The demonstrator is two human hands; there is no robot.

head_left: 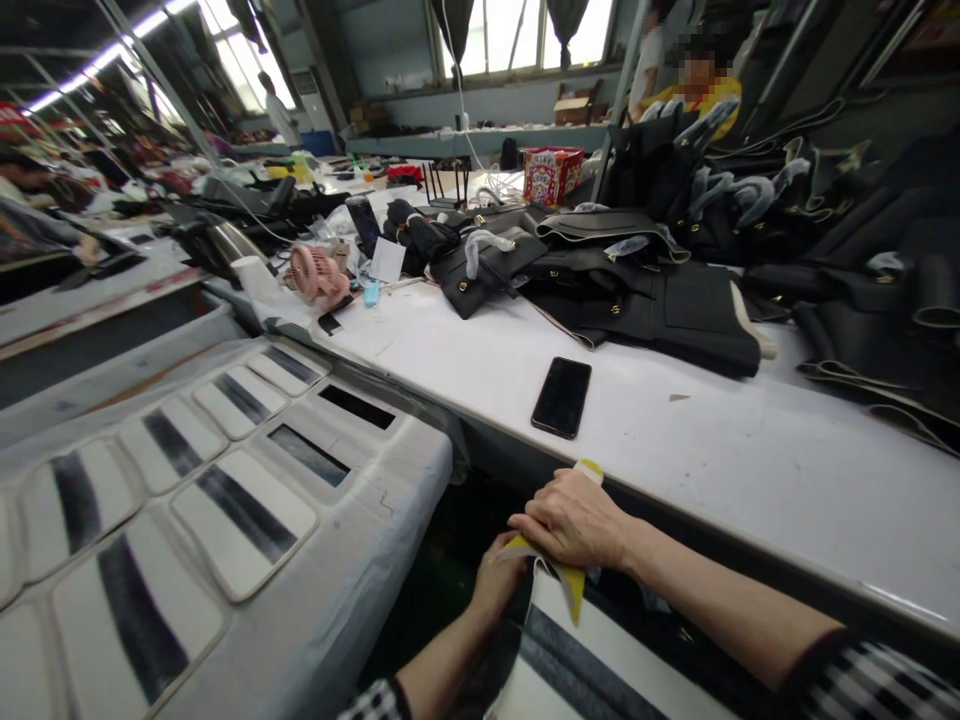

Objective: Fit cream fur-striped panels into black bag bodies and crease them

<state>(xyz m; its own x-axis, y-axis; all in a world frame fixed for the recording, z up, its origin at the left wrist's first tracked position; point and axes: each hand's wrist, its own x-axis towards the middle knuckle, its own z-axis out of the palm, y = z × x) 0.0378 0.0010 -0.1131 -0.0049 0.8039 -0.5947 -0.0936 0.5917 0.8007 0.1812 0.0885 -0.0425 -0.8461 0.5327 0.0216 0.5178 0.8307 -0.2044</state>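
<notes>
Low in front of me, at the bench's near edge, my hands meet at the top of a white panel [600,640] with a broad dark stripe. My right hand [574,520] is closed over a yellow strip [573,592], whose pale end with a yellow tip sticks out above the knuckles. My left hand [496,582] is closed at the panel's upper corner, just below the right; its fingertips are partly hidden by the strip. The panel's lower part runs out of view toward my lap.
Several similar striped panels [244,510] lie on a covered table at left. A black phone [562,397] rests on the white bench [465,350]. Black bag pieces [645,310] are heaped behind it. A pink fan [319,275] stands at back left. Other people [701,90] are farther off.
</notes>
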